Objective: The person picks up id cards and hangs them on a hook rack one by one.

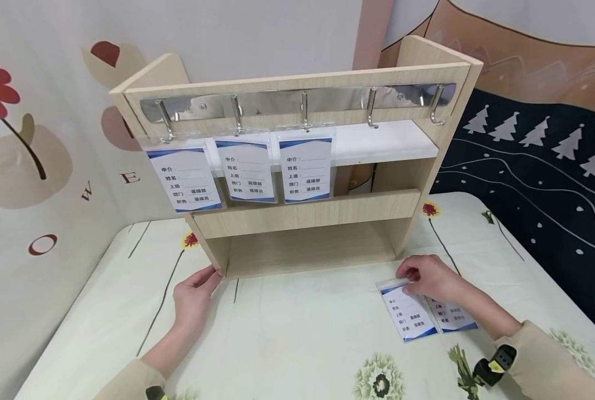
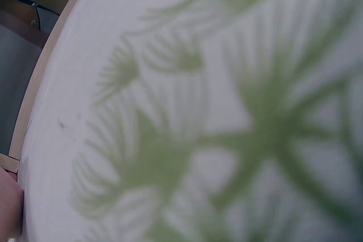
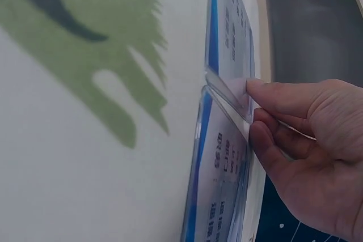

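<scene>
A small pale wooden shelf (image 1: 307, 219) with a metal hook strip stands on the flowered cloth. My left hand (image 1: 194, 294) holds its lower left front corner between thumb and fingers; only a bit of that hand shows in the left wrist view. At the right, my right hand (image 1: 434, 278) pinches the upper edge of a clear-sleeved name badge (image 1: 409, 314) with thumb and fingertips. Beside it a second name badge (image 1: 452, 318) lies on the cloth, partly hidden under the hand. In the right wrist view the thumb (image 3: 283, 96) presses on the pinched badge's sleeve.
Three more badges (image 1: 306, 169) hang from the left and middle hooks (image 1: 304, 111); the two right hooks (image 1: 372, 108) are bare. Behind the shelf is a wall with printed flowers, and a dark tree-patterned panel (image 1: 532, 166) rises at the right. Flowered cloth (image 1: 297, 333) spreads in front.
</scene>
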The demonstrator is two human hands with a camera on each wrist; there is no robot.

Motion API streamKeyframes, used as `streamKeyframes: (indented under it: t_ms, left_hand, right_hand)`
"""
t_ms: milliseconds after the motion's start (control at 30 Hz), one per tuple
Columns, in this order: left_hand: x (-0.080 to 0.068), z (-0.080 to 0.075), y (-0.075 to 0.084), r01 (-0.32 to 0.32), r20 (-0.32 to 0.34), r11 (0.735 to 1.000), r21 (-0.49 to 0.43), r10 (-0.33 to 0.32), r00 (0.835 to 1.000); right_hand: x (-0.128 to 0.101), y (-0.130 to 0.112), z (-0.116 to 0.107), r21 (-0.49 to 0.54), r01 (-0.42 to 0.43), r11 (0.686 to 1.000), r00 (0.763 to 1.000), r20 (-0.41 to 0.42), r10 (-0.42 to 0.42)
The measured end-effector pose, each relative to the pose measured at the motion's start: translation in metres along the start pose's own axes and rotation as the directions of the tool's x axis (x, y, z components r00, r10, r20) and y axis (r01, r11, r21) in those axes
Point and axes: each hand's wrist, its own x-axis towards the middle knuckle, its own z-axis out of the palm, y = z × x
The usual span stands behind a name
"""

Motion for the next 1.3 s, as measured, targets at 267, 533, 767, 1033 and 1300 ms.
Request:
streamKeyframes:
  t_ms: [267,533,767,1033,1300]
  left_hand:
    - [0.0008,-0.0007,-0.0001,-0.008,0.008,1.0,0.009,0.008,1.0]
    - [0.0024,0.0009,0.0003,-0.009,0.017,1.0,0.027,0.009,1.0]
    - [0.0007,0.0006,-0.0002,-0.013,0.013,1.0,0.022,0.012,1.0]
    - [0.0016,-0.0005,-0.0004,-0.018,0.002,1.0,0.0,0.018,1.0]
    - [0.0019,-0.0005,-0.0014,-0.016,0.006,1.0,0.007,0.016,1.0]
  right_hand:
    - [0.0005,-0.0051,-0.0006,-0.019,-0.01,1.0,1.0,0.012,0.01]
    - [0.0001,-0.003,-0.0019,-0.016,-0.009,1.0,1.0,0.016,0.01]
    - [0.001,-0.003,-0.0034,-0.028,0.005,1.0,0.999,0.036,-0.004]
    - [0.0021,-0.0059,-0.0028,-0.02,-0.012,1.0,0.997,0.072,0.013]
    - [0.0034,-0.0049,-0.0022,0.006,-0.016,1.0,0.995,0.103,0.015]
